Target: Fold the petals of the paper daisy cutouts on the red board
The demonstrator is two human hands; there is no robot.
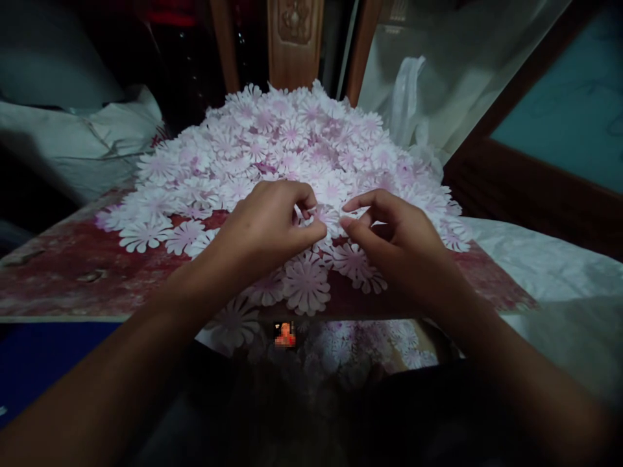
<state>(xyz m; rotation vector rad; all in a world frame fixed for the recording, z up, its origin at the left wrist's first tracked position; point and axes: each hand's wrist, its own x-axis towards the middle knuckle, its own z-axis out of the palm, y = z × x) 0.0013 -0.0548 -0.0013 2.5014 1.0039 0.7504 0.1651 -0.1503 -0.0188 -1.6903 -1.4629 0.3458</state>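
Observation:
A large heap of white artificial flowers [292, 139] with pale purple centres covers much of the red, worn tabletop [63, 279]. At the front of the heap, my left hand [277, 214] curls with thumb and forefinger closed at the edge of one flat flower [328, 217]. On the opposite side, my right hand [394, 230] pinches at a petal of that same flower. The exact contact of the fingertips is partly hidden. Just below my hands, a loose flower [306, 283] lies at the table's front edge.
Below the tabletop more flowers [360, 344] show in shadow near my lap. A white sack [97, 139] stands at left, and a clear plastic bag [409, 97] behind the heap. White sheeting [549, 259] lies at right. Carved wooden furniture [294, 45] is behind.

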